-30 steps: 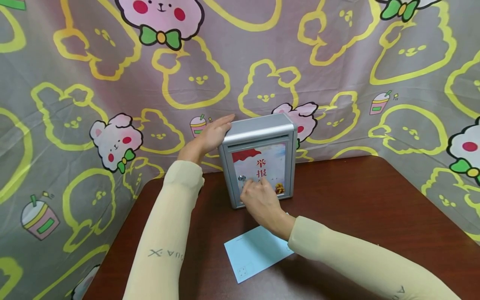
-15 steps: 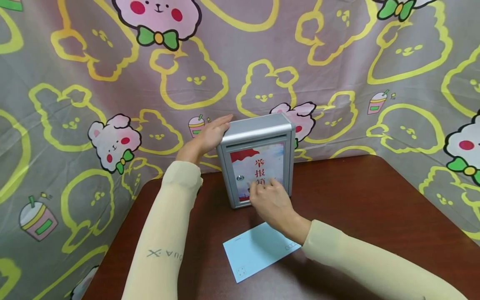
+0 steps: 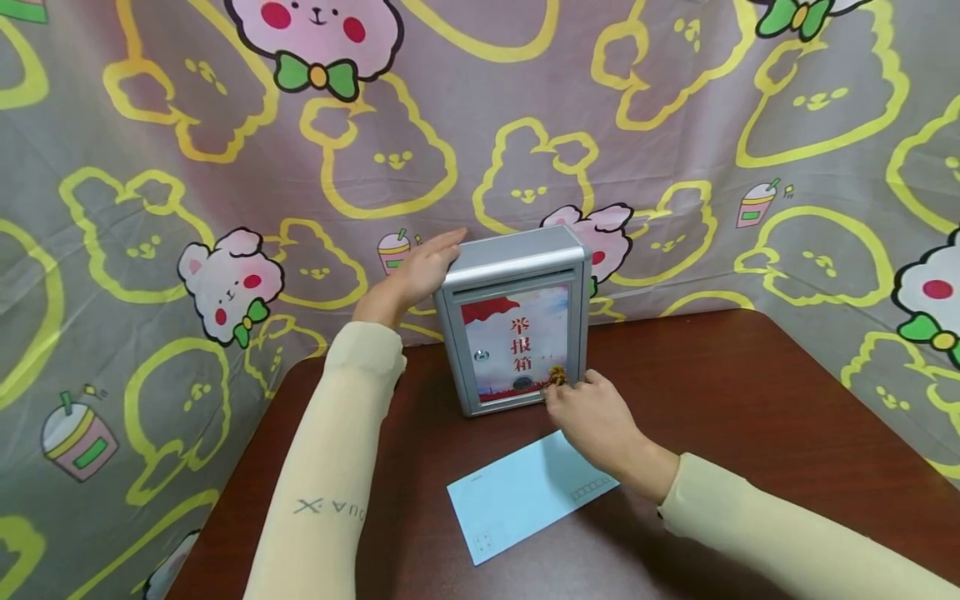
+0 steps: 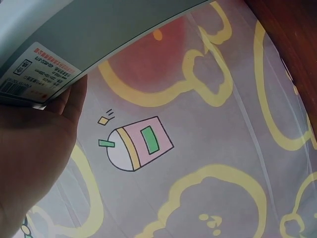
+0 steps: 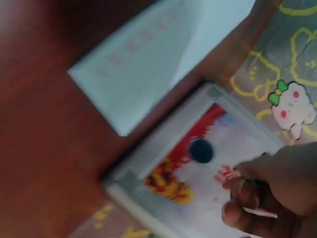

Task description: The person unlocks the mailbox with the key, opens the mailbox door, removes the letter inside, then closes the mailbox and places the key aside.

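Note:
A grey metal box (image 3: 517,257) with a slot near its top stands upright on the table. Its front panel (image 3: 491,337) carries a printed picture, red characters, a round lock (image 3: 481,356) and a dark round spot (image 5: 201,150). My left hand (image 3: 422,271) rests with extended fingers on the box's upper left edge; in the left wrist view, fingers (image 4: 75,99) reach past the box's edge near a label. My right hand (image 3: 596,417) is before the panel's lower right corner, fingers curled and pinching a small shiny metal thing (image 5: 238,189), too blurred to name.
A pale blue envelope (image 3: 517,500) lies flat on the dark brown table (image 3: 697,400) in front of the box, partly beneath the right hand and forearm. Close behind the box hangs a patterned cloth (image 3: 420,133).
My right hand has moved from beside the lock rightward across the panel to its lower right corner, uncovering the lock and characters. The left hand and box have stayed put.

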The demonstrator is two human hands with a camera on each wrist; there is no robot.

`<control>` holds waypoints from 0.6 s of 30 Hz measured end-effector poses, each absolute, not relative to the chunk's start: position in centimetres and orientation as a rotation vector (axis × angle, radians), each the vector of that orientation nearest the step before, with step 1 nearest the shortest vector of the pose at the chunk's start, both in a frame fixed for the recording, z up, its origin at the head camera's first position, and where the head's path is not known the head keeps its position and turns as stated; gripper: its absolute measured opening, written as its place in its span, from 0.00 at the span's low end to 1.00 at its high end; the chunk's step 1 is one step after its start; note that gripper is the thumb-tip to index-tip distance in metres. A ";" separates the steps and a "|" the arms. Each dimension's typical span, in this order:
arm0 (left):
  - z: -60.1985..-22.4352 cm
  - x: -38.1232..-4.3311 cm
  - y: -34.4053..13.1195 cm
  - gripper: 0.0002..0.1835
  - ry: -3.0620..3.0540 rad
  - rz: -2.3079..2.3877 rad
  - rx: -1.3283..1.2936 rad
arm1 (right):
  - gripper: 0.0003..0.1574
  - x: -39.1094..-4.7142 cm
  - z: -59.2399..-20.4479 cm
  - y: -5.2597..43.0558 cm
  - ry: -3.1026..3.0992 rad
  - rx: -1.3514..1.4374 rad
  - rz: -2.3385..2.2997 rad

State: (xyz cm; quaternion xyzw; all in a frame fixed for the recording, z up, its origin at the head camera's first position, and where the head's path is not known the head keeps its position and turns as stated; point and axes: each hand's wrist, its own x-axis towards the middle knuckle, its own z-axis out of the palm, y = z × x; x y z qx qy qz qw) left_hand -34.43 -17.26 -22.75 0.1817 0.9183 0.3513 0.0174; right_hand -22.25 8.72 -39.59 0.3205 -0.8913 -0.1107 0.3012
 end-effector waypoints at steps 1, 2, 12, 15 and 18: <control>-22.8 -34.4 -17.2 0.29 2.856 1.091 0.564 | 0.06 -22.3 -39.9 9.3 -2.384 0.862 -0.285; -22.8 -34.4 -17.2 0.29 2.860 1.088 0.567 | 0.07 -22.3 -40.2 9.9 -2.408 0.876 -0.276; -22.7 -34.5 -17.4 0.30 2.891 1.055 0.615 | 0.27 -22.8 -43.4 14.9 -2.650 0.954 -0.033; -22.7 -34.5 -17.4 0.29 2.887 1.061 0.614 | 0.25 -22.9 -43.8 15.7 -2.697 0.961 0.038; -22.8 -34.5 -17.3 0.29 2.877 1.077 0.622 | 0.20 -22.9 -44.1 16.3 -2.724 0.970 0.037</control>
